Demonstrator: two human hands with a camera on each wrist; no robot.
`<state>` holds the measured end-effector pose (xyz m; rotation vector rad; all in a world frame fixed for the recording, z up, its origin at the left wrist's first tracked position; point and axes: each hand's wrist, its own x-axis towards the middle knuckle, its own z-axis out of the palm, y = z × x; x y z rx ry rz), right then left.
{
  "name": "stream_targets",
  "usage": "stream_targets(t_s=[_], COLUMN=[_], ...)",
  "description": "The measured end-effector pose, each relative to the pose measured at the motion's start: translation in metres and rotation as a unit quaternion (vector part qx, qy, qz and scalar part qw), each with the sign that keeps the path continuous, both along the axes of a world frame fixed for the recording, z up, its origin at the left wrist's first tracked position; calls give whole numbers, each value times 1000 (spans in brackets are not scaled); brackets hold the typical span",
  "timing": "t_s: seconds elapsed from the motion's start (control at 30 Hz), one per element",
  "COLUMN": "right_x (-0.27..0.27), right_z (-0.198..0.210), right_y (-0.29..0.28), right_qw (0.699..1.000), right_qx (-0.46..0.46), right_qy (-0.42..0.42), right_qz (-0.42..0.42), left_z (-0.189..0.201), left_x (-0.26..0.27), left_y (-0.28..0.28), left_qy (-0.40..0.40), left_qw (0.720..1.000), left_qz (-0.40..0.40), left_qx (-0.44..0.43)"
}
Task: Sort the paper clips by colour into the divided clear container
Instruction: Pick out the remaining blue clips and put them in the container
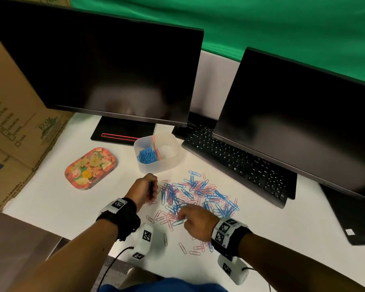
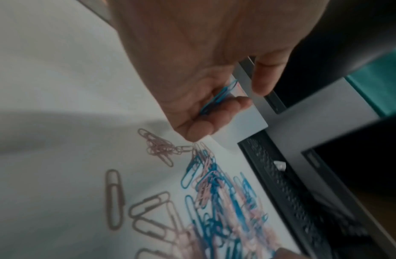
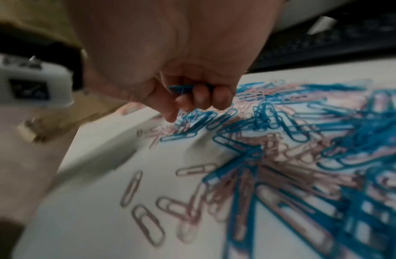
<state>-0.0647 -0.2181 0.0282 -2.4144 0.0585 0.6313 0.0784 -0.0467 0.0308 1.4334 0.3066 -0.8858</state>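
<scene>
A mixed pile of blue and pink paper clips (image 1: pixel 198 194) lies spread on the white table. Behind it stands the divided clear container (image 1: pixel 169 157); its left compartment holds blue clips (image 1: pixel 147 155), and a few pink ones lean against the divider. My left hand (image 1: pixel 149 186) hovers at the pile's left edge, its curled fingers holding a bunch of blue clips (image 2: pixel 219 96). My right hand (image 1: pixel 190 218) is at the pile's near edge, fingers curled round several blue clips (image 3: pixel 181 88). A pale blue clip (image 1: pixel 178 222) lies right by its fingertips.
A floral tin (image 1: pixel 91 167) sits left of the container. Two dark monitors (image 1: pixel 105 72) and a black keyboard (image 1: pixel 238 163) stand behind and to the right. Cardboard boxes (image 1: pixel 13 114) line the left side. Stray pink clips (image 1: pixel 182 247) lie near the table's front edge.
</scene>
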Motion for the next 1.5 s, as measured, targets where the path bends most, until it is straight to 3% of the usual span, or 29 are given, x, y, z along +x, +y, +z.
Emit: stream_targets(t_s=[0.07,0.1,0.2,0.37,0.5,0.6,0.73,0.9,0.97,1.07,1.13,1.3,1.5], right_x=[-6,-8,-13,-13,-11,-12,-10,-1,6,22,35,78,143], right_z=[-5,-7,-9,-4,-6,-17,-17,-11,-9,1,12,50,78], right_y=[1,0,0,-1,1,5,6,3,2,0,-2,3,18], right_qw=[994,992,987,985,975,968,978,998,989,968,950,871,860], right_qx=[-76,-92,-109,-110,-140,-153,-132,27,85,166,212,352,358], right_qy=[-23,-34,-58,-80,-80,-76,-62,-33,-9,26,36,68,67], right_qz=[72,82,101,105,150,184,149,-51,-124,-185,-224,-336,-358], left_z=[-6,-9,-16,-20,-23,-21,-20,-19,-15,-2,8,36,50], left_x=[0,-1,-9,-17,-13,-10,-10,-9,-9,-5,-3,14,51], left_y=[-1,0,-1,-12,-13,-9,-1,9,10,12,11,4,-2], left_qy=[-80,-143,-288,-336,-329,-313,-314,-338,-333,-238,-196,-150,-129], left_qw=[991,972,873,774,752,755,769,826,855,935,962,989,988], left_qz=[-59,-110,-240,-337,-360,-362,-362,-311,-283,-213,-163,-2,79], left_qx=[87,152,313,418,444,449,424,326,280,152,95,-13,18])
